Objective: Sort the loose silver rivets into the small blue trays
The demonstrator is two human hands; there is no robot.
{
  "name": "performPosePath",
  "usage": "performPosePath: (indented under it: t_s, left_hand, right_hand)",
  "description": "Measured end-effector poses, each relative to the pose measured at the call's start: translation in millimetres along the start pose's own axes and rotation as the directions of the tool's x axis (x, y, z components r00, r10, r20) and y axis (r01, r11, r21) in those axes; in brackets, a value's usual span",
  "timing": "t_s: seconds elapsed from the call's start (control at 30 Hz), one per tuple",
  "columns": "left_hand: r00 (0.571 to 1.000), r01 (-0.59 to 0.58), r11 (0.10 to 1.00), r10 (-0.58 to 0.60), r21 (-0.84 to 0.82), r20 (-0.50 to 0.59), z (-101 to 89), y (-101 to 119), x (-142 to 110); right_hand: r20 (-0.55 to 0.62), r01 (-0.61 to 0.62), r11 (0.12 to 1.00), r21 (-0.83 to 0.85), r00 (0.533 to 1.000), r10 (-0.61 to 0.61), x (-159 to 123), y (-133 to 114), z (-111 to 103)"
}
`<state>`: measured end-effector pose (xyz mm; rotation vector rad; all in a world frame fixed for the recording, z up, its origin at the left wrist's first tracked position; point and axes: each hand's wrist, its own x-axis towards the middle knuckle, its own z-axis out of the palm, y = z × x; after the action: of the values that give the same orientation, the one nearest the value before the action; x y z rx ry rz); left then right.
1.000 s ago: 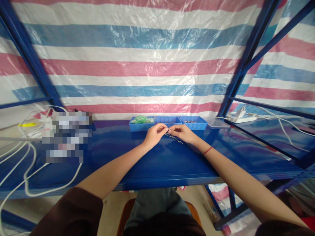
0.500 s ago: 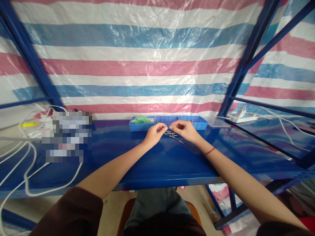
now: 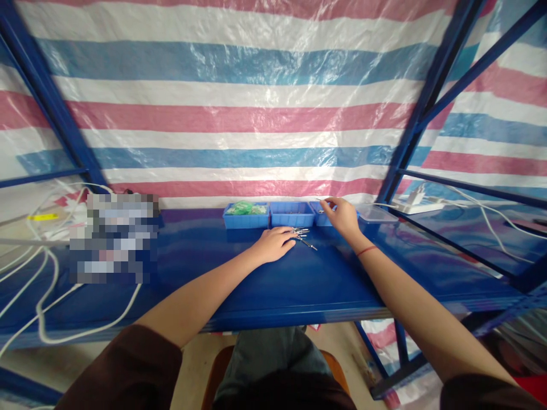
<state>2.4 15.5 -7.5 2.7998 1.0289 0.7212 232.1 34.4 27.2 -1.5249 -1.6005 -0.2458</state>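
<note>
My left hand [image 3: 274,244] lies low on the blue table, fingers stretched out and thumb apart. Its fingertips reach the left end of a small pile of thin metal pins [image 3: 301,232]; whether they touch it I cannot tell. A longer dark rod [image 3: 309,245] with a shiny tip lies just in front of that pile. Raised over the right blue bin [image 3: 321,216], my right hand [image 3: 344,218] pinches a thin, needle-like metal piece [image 3: 318,200] between thumb and forefinger. The hand hides much of that bin.
The left bin [image 3: 245,221] holds green and clear plastic bags. The middle bin [image 3: 292,220] has a few small bits inside. A clear plastic lid [image 3: 378,213] lies at the right, near a white power strip [image 3: 421,205]. White cables [image 3: 47,279] run over the table's left side.
My hands have parted from their meeting over the pile. The right moved right and up to the right bin with the thin piece; the left dropped to the table and its fingers stretched out.
</note>
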Motion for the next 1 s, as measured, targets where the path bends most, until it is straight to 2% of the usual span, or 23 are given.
performPosePath:
  t_s: [0.07,0.13,0.23,0.37,0.47,0.57,0.67,0.8,0.9,1.0]
  left_hand:
    - [0.999,-0.008,1.0,0.007,0.025,0.031,-0.5,-1.6,1.2]
    - [1.0,-0.011,0.999,0.01,0.032,0.012,-1.0,-3.0,2.4]
    - [1.0,-0.011,0.999,0.011,0.035,-0.02,-0.5,-3.8,2.6]
    - [0.994,0.021,1.0,-0.018,0.019,-0.104,1.4,-3.6,0.3]
    - [0.976,0.084,0.995,-0.093,-0.05,-0.198,-0.5,-2.9,-0.2]
    - [0.965,0.068,0.977,-0.116,-0.202,-0.237,-4.8,-1.3,1.1]
    - [0.959,0.032,0.936,-0.129,-0.352,-0.253,-6.3,0.8,2.6]
    - [0.922,0.085,0.843,-0.269,-0.532,-0.278,-3.4,2.7,3.5]
    - [0.904,0.079,0.777,-0.319,-0.625,-0.284,-2.5,2.9,4.0]
    - [0.894,0.054,0.757,-0.327,-0.651,-0.306,-3.7,2.8,4.3]
  right_hand:
    - [0.0,0.0,0.997,-0.077,1.0,0.0,2.1,7.4,1.1]
    - [0.038,0.039,0.996,-0.083,0.999,-0.036,0.8,7.4,1.5]
    - [0.186,0.172,0.985,-0.028,0.969,-0.164,-5.0,-3.6,1.2]
    - [0.394,0.332,0.923,0.193,0.835,-0.383,-16.0,-23.2,0.8]
    - [0.469,0.301,0.886,0.353,0.762,-0.446,-23.8,-33.5,1.0]
    - [0.49,0.225,0.868,0.442,0.75,-0.444,-28.9,-40.5,0.5]
    - [0.484,0.209,0.862,0.462,0.755,-0.443,-30.8,-44.9,0.2]
    - [0.49,0.182,0.855,0.486,0.753,-0.439,-30.7,-44.9,2.4]
    - [0.505,0.131,0.835,0.534,0.743,-0.44,-30.3,-42.9,5.1]
    - [0.51,0.074,0.812,0.579,0.744,-0.431,-30.0,-42.5,6.3]
